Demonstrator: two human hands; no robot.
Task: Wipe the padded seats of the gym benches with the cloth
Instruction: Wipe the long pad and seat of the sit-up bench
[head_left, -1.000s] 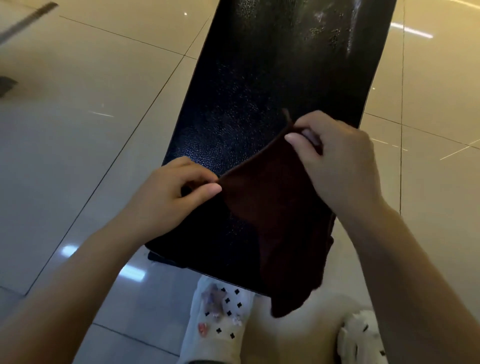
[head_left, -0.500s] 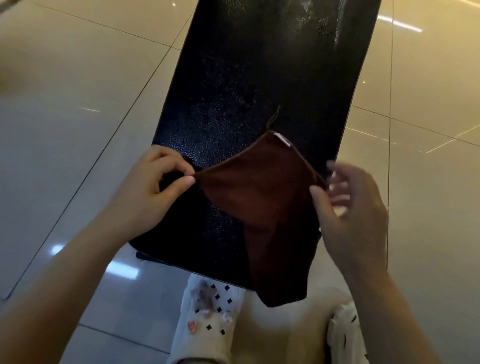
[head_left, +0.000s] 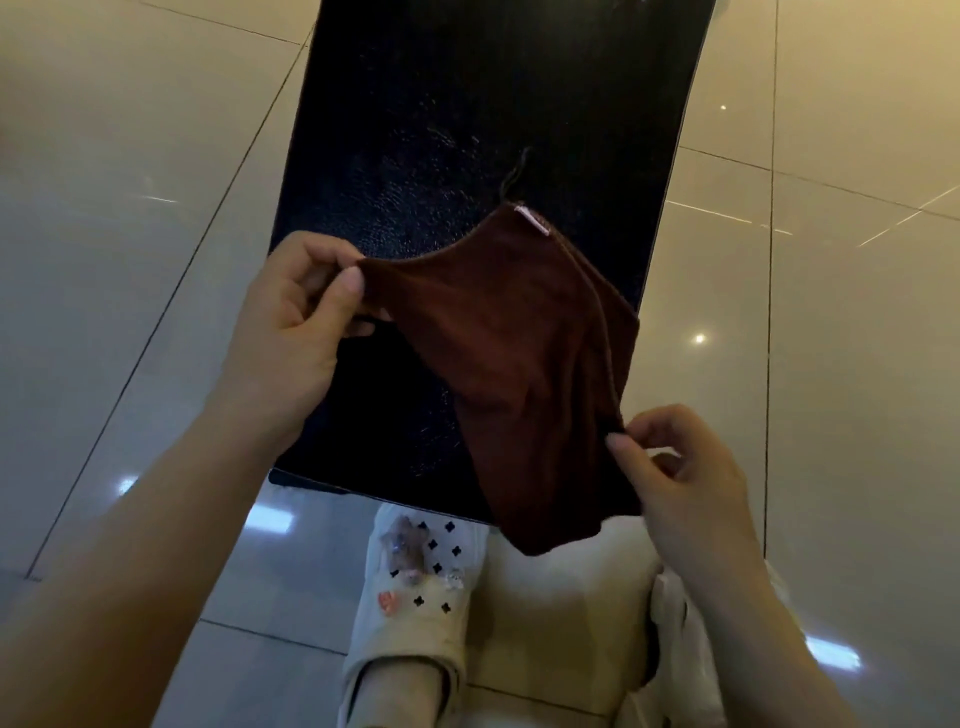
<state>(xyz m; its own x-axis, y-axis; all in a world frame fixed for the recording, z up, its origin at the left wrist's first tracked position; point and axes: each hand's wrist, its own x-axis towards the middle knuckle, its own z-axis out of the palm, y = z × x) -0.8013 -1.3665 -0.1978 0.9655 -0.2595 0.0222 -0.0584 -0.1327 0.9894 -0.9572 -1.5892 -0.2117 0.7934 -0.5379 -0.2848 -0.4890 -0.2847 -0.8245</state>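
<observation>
A dark brown cloth (head_left: 524, 364) hangs spread above the near end of a black padded bench seat (head_left: 467, 130). My left hand (head_left: 296, 332) pinches the cloth's left corner between thumb and fingers. My right hand (head_left: 675, 483) pinches the cloth's right edge, low and just off the seat's right side. A small pink label and a thin loop sit at the cloth's top corner. The cloth's bottom droops past the seat's near edge.
Glossy beige floor tiles (head_left: 130, 182) lie on both sides of the bench. My feet in white perforated clogs (head_left: 415, 587) stand right below the seat's near edge.
My right hand has let go of the cloth's top corner and moved down along its right edge to pinch it lower. My left hand keeps its corner, lifted slightly.
</observation>
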